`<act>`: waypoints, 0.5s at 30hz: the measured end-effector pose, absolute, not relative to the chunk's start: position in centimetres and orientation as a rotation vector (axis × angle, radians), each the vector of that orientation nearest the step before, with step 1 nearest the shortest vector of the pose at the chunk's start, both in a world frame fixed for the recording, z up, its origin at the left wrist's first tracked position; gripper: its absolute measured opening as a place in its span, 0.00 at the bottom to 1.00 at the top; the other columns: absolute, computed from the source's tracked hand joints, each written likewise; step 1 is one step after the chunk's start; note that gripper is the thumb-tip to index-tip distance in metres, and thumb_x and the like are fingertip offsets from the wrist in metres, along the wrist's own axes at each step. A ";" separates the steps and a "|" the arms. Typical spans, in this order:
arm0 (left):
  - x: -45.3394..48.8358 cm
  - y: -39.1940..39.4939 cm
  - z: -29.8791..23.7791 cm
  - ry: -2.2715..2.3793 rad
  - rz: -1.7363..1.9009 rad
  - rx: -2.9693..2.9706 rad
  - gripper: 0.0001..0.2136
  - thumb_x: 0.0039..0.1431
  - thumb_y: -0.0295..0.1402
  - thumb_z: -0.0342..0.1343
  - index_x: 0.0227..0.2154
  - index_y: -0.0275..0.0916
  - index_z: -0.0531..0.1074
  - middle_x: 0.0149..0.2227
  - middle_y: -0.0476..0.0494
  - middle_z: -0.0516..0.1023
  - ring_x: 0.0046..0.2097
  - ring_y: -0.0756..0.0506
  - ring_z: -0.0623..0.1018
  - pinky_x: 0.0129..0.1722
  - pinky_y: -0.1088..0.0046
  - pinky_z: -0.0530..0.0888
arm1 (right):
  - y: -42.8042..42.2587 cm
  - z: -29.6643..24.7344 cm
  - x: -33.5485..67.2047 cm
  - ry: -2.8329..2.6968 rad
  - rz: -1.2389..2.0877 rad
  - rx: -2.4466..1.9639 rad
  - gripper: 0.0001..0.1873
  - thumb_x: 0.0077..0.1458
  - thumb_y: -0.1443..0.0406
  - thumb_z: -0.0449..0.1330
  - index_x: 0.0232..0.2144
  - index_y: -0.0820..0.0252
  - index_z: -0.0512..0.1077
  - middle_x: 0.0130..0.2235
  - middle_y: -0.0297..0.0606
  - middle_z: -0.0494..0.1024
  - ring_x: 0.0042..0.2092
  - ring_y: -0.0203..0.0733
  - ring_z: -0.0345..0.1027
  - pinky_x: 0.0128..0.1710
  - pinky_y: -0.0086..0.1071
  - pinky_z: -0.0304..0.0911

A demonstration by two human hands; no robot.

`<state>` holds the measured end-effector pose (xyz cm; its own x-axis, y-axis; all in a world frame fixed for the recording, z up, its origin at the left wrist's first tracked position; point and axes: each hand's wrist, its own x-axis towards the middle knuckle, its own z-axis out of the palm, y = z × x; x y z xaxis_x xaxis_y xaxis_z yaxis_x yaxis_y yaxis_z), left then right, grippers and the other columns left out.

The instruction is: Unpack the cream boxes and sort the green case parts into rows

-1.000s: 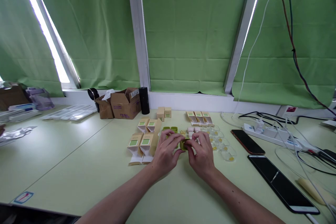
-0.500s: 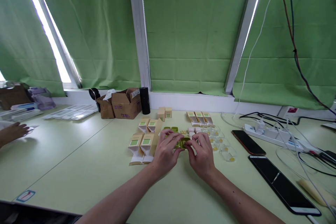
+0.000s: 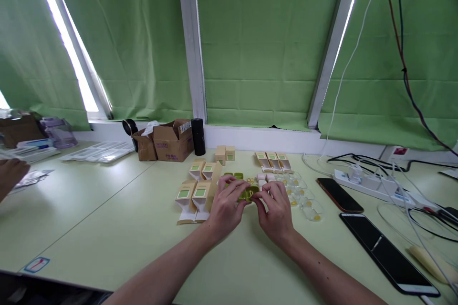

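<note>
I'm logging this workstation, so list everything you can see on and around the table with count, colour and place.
small cartons: several, tan with green labels, table centre
green piece: one, held between both hands
clear shells: several, right of the hands
cardboard boxes: two, brown, by the window sill
black cylinder: one, beside the boxes
phones: two, black, right side
power strip: one, white, far right
curtains: green, behind
another person's hand: far left edge
left hand: grip on the green piece
right hand: grip on the green piece
</note>
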<state>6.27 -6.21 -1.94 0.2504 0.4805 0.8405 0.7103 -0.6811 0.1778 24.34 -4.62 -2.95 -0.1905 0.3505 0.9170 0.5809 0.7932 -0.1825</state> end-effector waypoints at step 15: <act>4.9 -4.8 -2.0 -1.377 -1.542 -2.088 0.19 0.61 0.29 0.63 0.56 0.42 0.74 0.49 0.40 0.81 0.55 0.35 0.70 0.55 0.50 0.72 | -3.5 -3.1 25.2 -1.842 -0.261 -0.741 0.09 0.64 0.73 0.58 0.36 0.54 0.74 0.40 0.39 0.77 0.46 0.48 0.65 0.45 0.42 0.64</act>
